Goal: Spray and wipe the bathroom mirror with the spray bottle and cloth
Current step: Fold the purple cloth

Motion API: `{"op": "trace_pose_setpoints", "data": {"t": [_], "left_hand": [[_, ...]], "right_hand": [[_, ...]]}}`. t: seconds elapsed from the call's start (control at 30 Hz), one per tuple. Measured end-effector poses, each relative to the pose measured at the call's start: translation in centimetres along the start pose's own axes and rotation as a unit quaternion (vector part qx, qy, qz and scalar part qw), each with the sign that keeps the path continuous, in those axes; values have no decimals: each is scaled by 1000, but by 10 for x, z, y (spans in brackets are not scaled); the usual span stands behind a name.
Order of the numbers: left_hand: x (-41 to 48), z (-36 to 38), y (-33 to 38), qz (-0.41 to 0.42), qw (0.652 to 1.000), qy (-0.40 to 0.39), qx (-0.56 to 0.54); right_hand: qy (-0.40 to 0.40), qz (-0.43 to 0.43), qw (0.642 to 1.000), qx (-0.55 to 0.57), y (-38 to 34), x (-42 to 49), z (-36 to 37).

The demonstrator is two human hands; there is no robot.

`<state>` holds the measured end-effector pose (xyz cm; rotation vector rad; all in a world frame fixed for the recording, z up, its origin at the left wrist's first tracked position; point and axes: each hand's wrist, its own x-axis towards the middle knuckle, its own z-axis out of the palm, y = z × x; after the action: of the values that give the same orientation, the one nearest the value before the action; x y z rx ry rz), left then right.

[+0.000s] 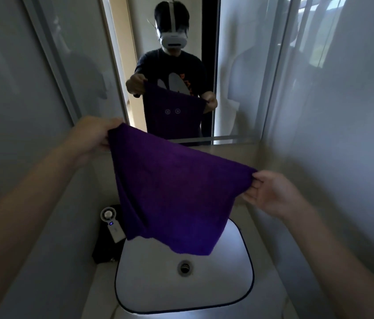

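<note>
A purple cloth (pixel 172 192) hangs spread out above the white sink. My left hand (pixel 91 137) pinches its upper left corner. My right hand (pixel 271 192) pinches its right corner, lower and nearer to me. The bathroom mirror (pixel 239 65) stands straight ahead above the counter and reflects a person holding the same cloth. No spray bottle shows in this view.
A white sink (pixel 154 284) with a round drain (pixel 184 268) lies under the cloth. A small white device (pixel 112 224) with a blue light rests on a black object left of the sink. Grey walls close in on both sides.
</note>
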<state>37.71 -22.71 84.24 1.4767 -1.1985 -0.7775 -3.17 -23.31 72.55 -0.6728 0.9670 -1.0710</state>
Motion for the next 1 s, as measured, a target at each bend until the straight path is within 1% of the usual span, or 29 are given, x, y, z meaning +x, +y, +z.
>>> {"op": "trace_pose_setpoints", "data": {"t": [0.07,0.17,0.27,0.33,0.43,0.53,0.6,0.67,0.7,0.77,0.83,0.9,1.0], "left_hand": [[3,-11,-17,-32,998,19,-54],[2,-20,-32,-32,994,62,-90],[-1,-26,-36,-26,990,113,-80],[1,-32,-35,-25,990,123,-61],[1,-37,-31,-27,993,110,-34],[2,-32,-25,10,995,96,-33],[3,-29,-18,43,994,92,-47],[4,-32,-9,67,990,88,-85],[5,-35,-4,77,988,81,-109],[4,-40,8,90,983,62,-149],[3,-43,23,103,979,37,-170],[4,-44,42,128,975,17,-181],[4,-43,64,155,970,-9,-188]], "right_hand": [[-17,-27,999,3,-16,1,6],[-9,-63,996,-58,-38,5,14],[24,-78,985,-153,-56,8,20],[35,-75,978,-192,-64,10,23],[33,-80,968,-236,-76,6,30],[22,-124,951,-281,-88,1,38],[32,-175,947,-266,-97,0,41],[38,-216,951,-218,-109,-2,42],[23,-228,954,-194,-116,-4,42],[-36,-240,958,-156,-130,-8,41],[-83,-271,946,-161,-141,-12,42],[-72,-331,923,-184,-155,-18,48],[-12,-395,896,-203,-170,-21,56]]}}
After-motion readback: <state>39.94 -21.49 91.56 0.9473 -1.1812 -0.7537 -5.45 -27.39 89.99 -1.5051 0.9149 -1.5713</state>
